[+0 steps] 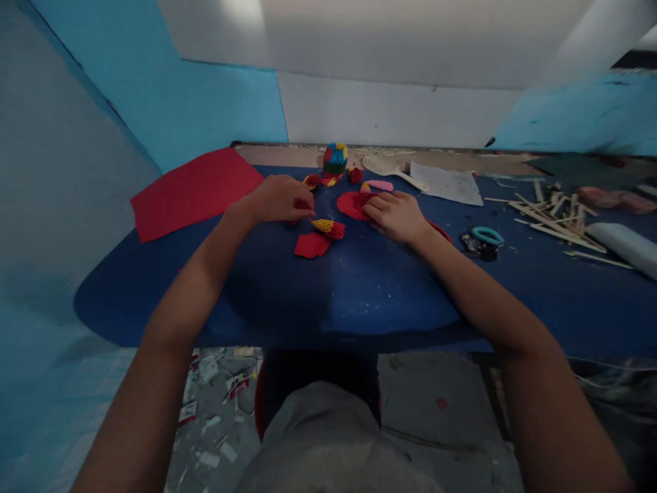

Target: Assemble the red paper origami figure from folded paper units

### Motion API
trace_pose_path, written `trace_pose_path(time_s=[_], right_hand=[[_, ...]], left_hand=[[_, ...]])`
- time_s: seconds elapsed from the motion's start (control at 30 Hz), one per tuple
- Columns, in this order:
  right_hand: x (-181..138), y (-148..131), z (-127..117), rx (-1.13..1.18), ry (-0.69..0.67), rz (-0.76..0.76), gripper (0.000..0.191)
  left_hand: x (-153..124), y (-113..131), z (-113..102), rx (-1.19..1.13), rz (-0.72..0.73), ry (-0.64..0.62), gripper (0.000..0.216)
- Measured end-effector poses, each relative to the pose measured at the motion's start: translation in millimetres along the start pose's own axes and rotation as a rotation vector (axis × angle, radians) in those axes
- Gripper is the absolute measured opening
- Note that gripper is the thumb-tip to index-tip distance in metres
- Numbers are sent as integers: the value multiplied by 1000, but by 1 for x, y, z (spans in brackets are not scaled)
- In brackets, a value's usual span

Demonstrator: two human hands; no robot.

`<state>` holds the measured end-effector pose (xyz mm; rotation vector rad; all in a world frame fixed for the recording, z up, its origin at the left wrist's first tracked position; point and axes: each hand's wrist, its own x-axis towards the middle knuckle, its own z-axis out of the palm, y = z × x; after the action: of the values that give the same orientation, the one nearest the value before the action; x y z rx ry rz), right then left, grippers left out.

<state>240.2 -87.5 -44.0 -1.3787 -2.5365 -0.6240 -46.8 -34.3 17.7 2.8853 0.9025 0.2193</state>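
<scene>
A blue table point(359, 294) carries everything. A red sheet point(192, 190) lies far left, over the edge. Small red and yellow paper pieces point(328, 227) sit at the middle beside a red disc point(352, 204). A colourful model point(335, 159) stands at the far edge. White paper point(446, 183), scissors point(486, 237) and sticks point(551, 216) lie right.

This looks like a home craft corner, set against bare blue and white walls. A blue table point(359, 294) carries a red paper sheet point(192, 192) at its left end, wooden sticks point(551, 216) at its right, and folded-paper models point(335, 159) at its back edge, while paper scraps point(215, 404) litter the floor beneath it.
</scene>
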Motion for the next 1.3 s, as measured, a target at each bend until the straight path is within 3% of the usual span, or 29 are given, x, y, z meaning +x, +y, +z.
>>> trace_pose_path(time_s=[0.17,0.23,0.33,0.43,0.6,0.8,0.97,1.03,1.1,1.17,1.2,1.3], right_hand=[[-1,5,7,163,-19,0,15],[-3,10,5,186,-106,-15,25],[-9,20,-4,299,-219,30,52],[-13,30,-15,454,-49,69,50],[-14,38,-22,404,302,278,35],[-11,26,-24,441,465,421,32],[-3,-10,-23,567,384,260,31],[3,-32,-19,624,377,174,46],[11,-51,-17,727,400,198,50],[16,-63,-18,885,397,270,32],[16,-65,-20,944,377,297,24],[8,-55,-27,976,375,360,11]], left_hand=[[-11,-3,16,-221,46,-188,22],[-12,-3,27,-222,14,-278,28],[-11,-2,32,-220,-25,-311,32],[-11,-2,26,-221,-18,-299,25],[-15,-8,19,-352,26,-379,18],[-14,-13,20,-404,-11,-169,12],[-9,-12,22,-556,26,-179,22],[-7,-1,28,-656,16,-54,25],[-5,15,35,-757,-22,175,28],[-3,28,40,-820,-19,344,32],[-2,29,41,-789,-5,356,32],[2,-2,34,-531,21,378,29]])
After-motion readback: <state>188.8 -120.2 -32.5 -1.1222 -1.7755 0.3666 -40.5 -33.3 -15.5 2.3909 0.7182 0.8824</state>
